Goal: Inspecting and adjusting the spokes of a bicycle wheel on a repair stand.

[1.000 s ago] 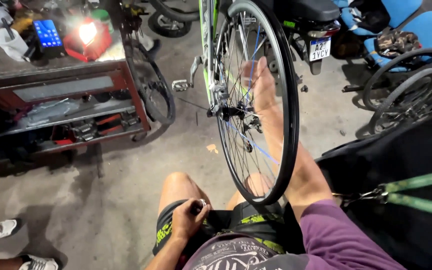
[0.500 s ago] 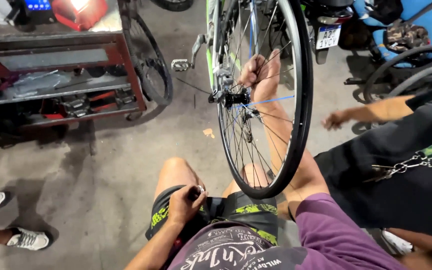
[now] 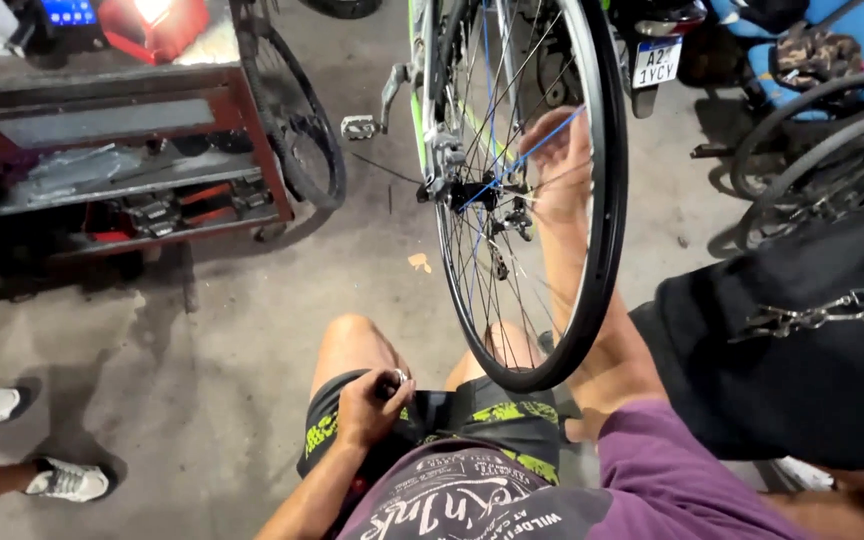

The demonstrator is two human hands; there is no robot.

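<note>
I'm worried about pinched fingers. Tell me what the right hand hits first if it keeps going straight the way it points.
The right hand reaches up through the bicycle wheel, beside the hub. Straight on, it would probably meet the thin spokes and a blue line first, though depth is hard to judge.

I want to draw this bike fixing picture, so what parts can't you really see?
Head view only:
- Right hand: blurred, behind the wheel spokes; what the fingers grip cannot be told.
- Left hand: closed around a small dark tool, mostly hidden.
- Bike frame: cut off by the top edge.
- Person in white shoes: cut off at the left edge.
</note>
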